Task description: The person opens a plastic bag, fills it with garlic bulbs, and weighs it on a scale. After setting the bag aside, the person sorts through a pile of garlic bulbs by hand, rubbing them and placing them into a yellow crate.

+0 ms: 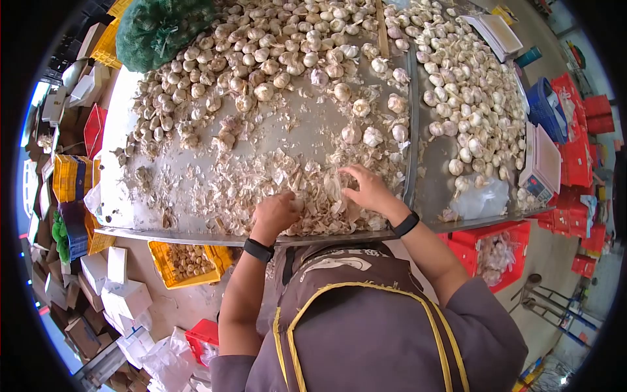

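Near the table's front edge, my left hand [277,213] is closed around a pale garlic bulb [298,204], mostly hidden by the fingers. My right hand [367,189] is to its right, thumb and fingers apart, over a heap of dry garlic skins [326,212]. Papery skin lies close to its fingertips, and I see nothing gripped there. Beyond both hands, whole garlic bulbs [261,52] cover the far part of the metal table [294,124], with a few loose bulbs, such as one garlic bulb [372,136], nearer the right hand.
A metal divider [411,130] separates a second garlic pile [480,111] on the right. A green net sack [160,32] sits far left. Clear plastic bag [482,199] and weighing scale [541,160] are at right. Below the edge stand a yellow crate [171,282] and red crate [516,258].
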Available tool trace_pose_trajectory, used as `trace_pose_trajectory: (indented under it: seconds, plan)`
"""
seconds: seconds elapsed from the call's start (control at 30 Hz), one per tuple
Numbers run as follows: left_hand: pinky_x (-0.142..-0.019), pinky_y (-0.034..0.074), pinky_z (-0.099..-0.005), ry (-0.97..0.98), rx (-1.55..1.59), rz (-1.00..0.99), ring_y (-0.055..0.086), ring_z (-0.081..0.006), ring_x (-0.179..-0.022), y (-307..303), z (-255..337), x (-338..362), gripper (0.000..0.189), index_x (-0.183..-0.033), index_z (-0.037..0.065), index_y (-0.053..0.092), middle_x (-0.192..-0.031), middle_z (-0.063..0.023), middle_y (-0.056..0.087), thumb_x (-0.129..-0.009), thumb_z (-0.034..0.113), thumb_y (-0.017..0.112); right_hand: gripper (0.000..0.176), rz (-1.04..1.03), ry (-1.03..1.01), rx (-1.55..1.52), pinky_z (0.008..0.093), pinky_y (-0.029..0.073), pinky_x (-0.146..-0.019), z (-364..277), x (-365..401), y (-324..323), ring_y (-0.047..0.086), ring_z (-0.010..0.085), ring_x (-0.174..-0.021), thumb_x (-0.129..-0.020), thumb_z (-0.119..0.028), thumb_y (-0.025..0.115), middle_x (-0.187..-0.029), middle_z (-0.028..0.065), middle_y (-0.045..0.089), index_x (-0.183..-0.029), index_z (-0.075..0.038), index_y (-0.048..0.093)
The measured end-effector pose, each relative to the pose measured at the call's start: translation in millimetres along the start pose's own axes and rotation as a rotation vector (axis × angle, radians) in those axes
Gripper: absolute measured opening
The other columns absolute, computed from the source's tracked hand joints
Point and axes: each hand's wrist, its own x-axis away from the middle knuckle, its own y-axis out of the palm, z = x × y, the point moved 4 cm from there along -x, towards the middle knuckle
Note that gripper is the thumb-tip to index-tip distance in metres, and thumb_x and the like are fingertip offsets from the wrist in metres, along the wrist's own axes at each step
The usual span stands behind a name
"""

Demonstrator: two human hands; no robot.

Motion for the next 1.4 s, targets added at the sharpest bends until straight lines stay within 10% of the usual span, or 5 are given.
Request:
trace_pose_trajectory:
  seconds: [0.47,0.87,1.03,1.2,1.4]
  plan:
    - [-0.081,0.053,-0.0338,0.296,0.693,0.105,0.064,-0.025,-0.097,-74,92,19,0.051,-0.125,0.004,0.06,-0.11,-0.0146,0.062,-0.078,0.012,0.079,0.064,-1.013,0.291,-2.067,0.0582,0.052,-0.092,-39,-4,60,0.063,0.0348,-0.112,-0.096,-0.065,0.042,-0.125,0.0139,0.063,-0.127,-0.011,0.057]
    - [-0.099,0.046,-0.0437,0.042,0.378,0.273,0.054,-0.0407,-0.117,-80,5,0,0.055,-0.131,0.005,0.054,-0.127,-0.0227,0.055,-0.084,0.028,0.074,0.059,0.206,-0.336,-2.548,0.0434,0.057,-0.094,104,21,-179,0.055,0.038,-0.119,-0.094,-0.044,0.059,-0.133,0.027,0.049,-0.136,-0.003,0.05]
    - [-0.099,0.046,-0.0487,-0.384,0.054,0.328,0.054,-0.0442,-0.12,-84,-104,18,0.069,-0.138,0.007,0.048,-0.133,-0.0319,0.05,-0.083,0.039,0.074,0.065,0.963,-0.226,-2.136,0.0517,0.053,-0.098,206,69,-227,0.055,0.0397,-0.122,-0.096,-0.046,0.058,-0.136,0.0275,0.048,-0.142,-0.004,0.037]
    - [-0.096,0.047,-0.0511,-0.649,-0.053,0.127,0.056,-0.0506,-0.115,-49,-187,44,0.093,-0.144,0.007,0.042,-0.124,-0.0375,0.055,-0.078,0.067,0.068,0.086,0.406,0.395,-0.595,0.0424,0.055,-0.084,124,54,-124,0.061,0.0355,-0.106,-0.081,-0.043,0.076,-0.12,0.0216,0.056,-0.149,-0.013,0.032]
    - [-0.091,0.051,-0.049,-0.258,0.155,-0.043,0.062,-0.0438,-0.11,-9,-110,31,0.098,-0.146,0.006,0.04,-0.115,-0.0313,0.064,-0.076,0.068,0.07,0.114,-0.156,0.022,0.115,0.0479,0.05,-0.091,51,68,4,0.057,0.0453,-0.11,-0.069,-0.037,0.086,-0.126,0.0294,0.048,-0.156,-0.016,0.016]
